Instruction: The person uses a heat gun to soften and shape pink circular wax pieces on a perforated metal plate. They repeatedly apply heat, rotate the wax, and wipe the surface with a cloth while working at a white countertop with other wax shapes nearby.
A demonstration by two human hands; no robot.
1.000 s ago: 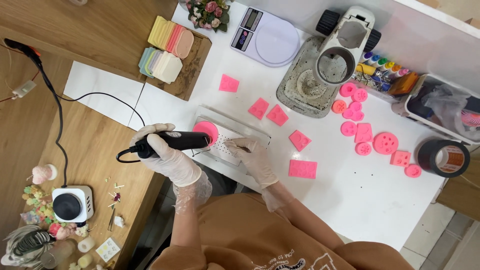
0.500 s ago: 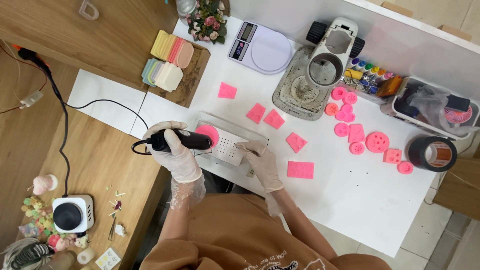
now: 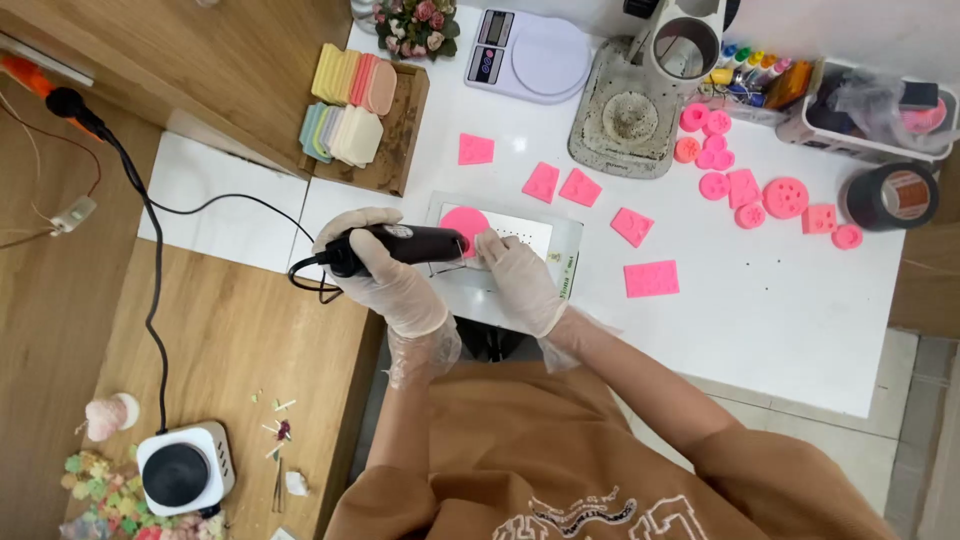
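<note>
Centre of frame, on the white surface point(image 3: 780, 330): the gloved left hand point(image 3: 385, 275) is closed around a black corded rotary tool point(image 3: 405, 243), held level with its tip toward the right. Tool tip meets the edge of a round pink disc point(image 3: 463, 222), which lies on a clear rectangular tray point(image 3: 545, 262). The gloved right hand point(image 3: 520, 282) rests on the tray just right of the disc, fingers loosely curled, fingertips at the disc's edge; whether it grips anything cannot be told. Black cord point(image 3: 150, 230) runs off to the upper left. Pink square pieces point(image 3: 650, 278) are scattered right of the tray. Pink round pieces point(image 3: 785, 197) sit at upper right, near a dark tape roll point(image 3: 893, 197). A digital scale point(image 3: 530, 55) stands at top centre. Pastel blocks point(image 3: 345, 105) lie on a wooden board at upper left.
</note>
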